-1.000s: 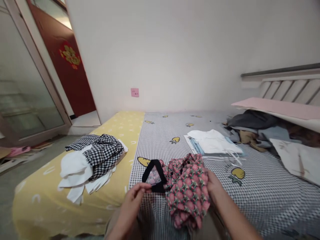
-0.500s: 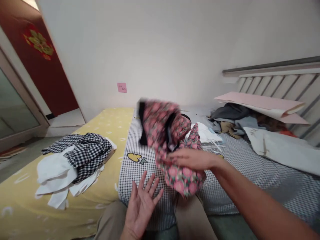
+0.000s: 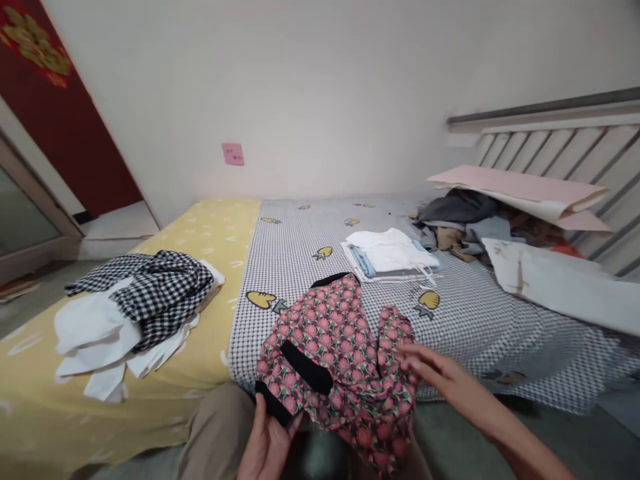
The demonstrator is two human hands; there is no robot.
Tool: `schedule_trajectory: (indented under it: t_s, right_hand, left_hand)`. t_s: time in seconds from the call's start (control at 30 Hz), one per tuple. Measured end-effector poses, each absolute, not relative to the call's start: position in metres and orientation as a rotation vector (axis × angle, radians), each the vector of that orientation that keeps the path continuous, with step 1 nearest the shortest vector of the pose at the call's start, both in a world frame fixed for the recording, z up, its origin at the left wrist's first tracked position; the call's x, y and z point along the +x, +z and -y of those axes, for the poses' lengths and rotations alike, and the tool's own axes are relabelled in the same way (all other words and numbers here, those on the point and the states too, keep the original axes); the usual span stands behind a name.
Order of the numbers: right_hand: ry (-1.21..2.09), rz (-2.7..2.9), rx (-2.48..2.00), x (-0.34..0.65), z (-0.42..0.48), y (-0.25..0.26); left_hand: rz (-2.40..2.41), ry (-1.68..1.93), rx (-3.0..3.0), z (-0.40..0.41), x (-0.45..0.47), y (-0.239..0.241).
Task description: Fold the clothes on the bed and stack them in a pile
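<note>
I see the left hand gripping a black band on the pink floral shirt, thumb showing, the other fingers largely hidden beneath. The right hand has its fingertips against the shirt's right side; I can't tell whether they pinch. The shirt lies at the front edge of the bed, its lower folds dark and muddled (the door ornament is cut off too). Bare checked sheet stretches beyond, left of the folded clothes.
</note>
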State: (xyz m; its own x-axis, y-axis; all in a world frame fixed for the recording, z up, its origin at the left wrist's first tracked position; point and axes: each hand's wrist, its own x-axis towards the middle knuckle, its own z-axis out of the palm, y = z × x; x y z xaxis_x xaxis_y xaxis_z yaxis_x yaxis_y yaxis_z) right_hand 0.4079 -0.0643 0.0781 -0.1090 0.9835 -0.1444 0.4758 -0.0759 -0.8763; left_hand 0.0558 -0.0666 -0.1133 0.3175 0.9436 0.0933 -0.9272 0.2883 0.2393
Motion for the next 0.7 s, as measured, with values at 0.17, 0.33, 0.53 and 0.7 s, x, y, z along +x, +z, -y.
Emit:
schedule_trajectory:
  t_s: [0.17,0.33,0.53,0.7]
  right_hand:
    - [0.875,1.659,-1.523,0.344,0.054,0.062]
    - [0.569,1.949,-1.672,0.27,0.035,0.001]
    - [1.081,1.111,-1.382,0.307,-0.008,-0.01]
    - [1.415,0.789,-1.212,0.377,-0.001,0.045]
  left_hand:
    - [-0.363,1.332,0.201,0.056,0.06,-0.109]
    - [-0.606,1.351,0.097,0.052,0.066,-0.086]
    - [-0.829,1.387,0.016,0.056,0.067,-0.076]
    - [-0.556,1.426,0.17,0.056,0.066,-0.081]
